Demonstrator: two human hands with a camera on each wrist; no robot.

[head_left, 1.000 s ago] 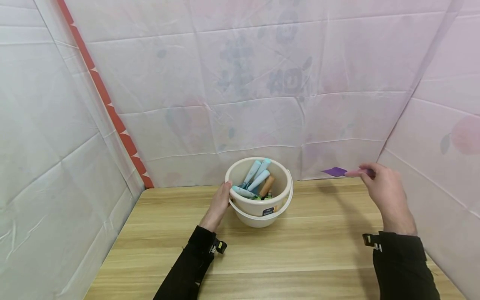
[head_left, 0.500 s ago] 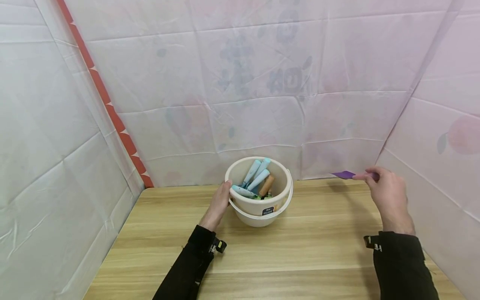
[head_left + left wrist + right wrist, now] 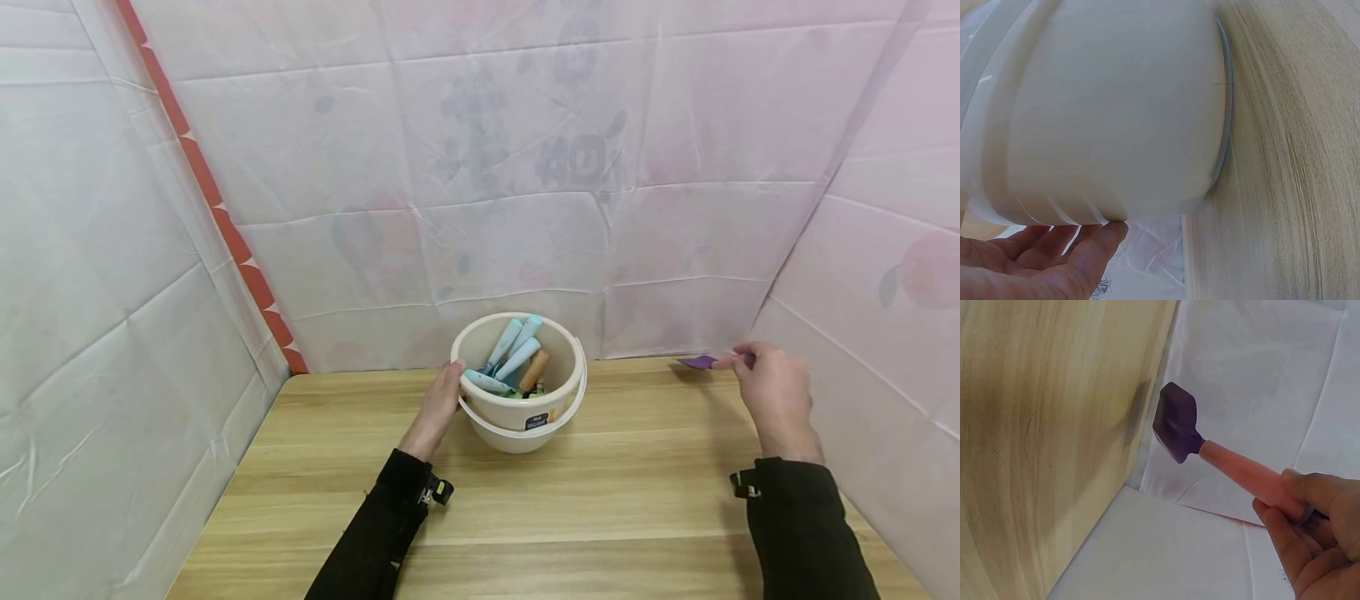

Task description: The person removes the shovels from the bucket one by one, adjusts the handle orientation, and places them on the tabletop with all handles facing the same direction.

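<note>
Here the left hand (image 3: 437, 408) lies flat-fingered against the white bucket (image 3: 519, 417) of tool handles, steadying it. Off right, the right hand (image 3: 776, 400) pinches the purple spatula (image 3: 1179, 424) by its pink handle, low over the wooden table (image 3: 600, 517); lower it gently, blade flat.

left hand (image 3: 441, 402) flat, fingers straight, right hand (image 3: 776, 393) curled, pinching

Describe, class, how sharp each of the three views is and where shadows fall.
Head view: evenly lit, straight cloth seams bowed toward the edges, soft shadow under the bucket. Left wrist view: bucket wall fills the frame, pale and slightly washed out. Right wrist view: spatula sharp, a faint shadow darkening the table edge beside it.
</note>
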